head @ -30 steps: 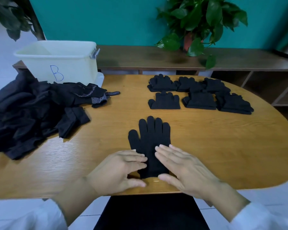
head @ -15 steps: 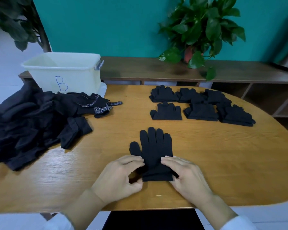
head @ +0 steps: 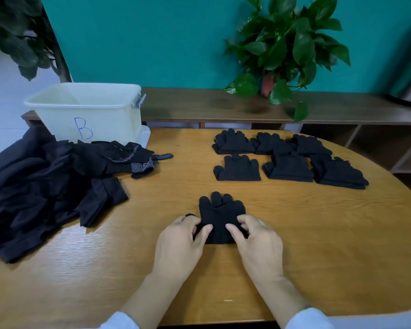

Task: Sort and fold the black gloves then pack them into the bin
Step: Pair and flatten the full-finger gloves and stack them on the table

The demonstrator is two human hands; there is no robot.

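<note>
Black knit glove lies on the oval wooden surface near its 6 o'clock edge, glove fingertips pointing to 12 o'clock, cuff end bunched up between both hands. Left hand: thumb and fingers curled, pinching the glove's left edge at the cuff. Right hand: fingers curled likewise, pinching the right edge. Both wrists show white sleeves. At 1 o'clock from the held glove, six folded black gloves sit in two rows of three, neighbours touching or partly overlapping. At 9 to 10 o'clock, a loose heap of unsorted black gloves, with one dotted-grip glove at its right edge. Cream plastic bin marked with a blue "B" stands at 11 o'clock, just behind the heap. Potted green plant on the dark wooden shelf at 12 o'clock, against the teal wall.
</note>
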